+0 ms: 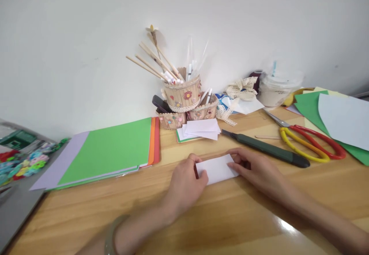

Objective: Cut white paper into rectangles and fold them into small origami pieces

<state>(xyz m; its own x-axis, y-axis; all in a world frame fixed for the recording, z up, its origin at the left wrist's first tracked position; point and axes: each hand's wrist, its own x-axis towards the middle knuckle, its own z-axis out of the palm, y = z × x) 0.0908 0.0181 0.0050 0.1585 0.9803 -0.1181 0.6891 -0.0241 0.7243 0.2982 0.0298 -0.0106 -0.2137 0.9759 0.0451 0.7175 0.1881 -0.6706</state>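
A small white paper rectangle (217,169) is held between both hands, low over the wooden table (184,224). My left hand (188,180) pinches its left end with thumb and fingers. At the right end, the thumb and fingers of my right hand (253,166) grip the paper. Just behind it lies a small pile of white paper pieces (203,128) with a green edge showing below. A dark green craft knife (265,147) rests behind my right hand, beside scissors with red and yellow handles (305,143).
Coloured sheets (109,151), green on top, lie at the left. Decorated wooden baskets (184,95) with sticks and pens stand against the wall. A lidded cup (275,89) and lace stand behind the knife. More sheets (346,120) lie at the right, a grey surface (20,209) at far left.
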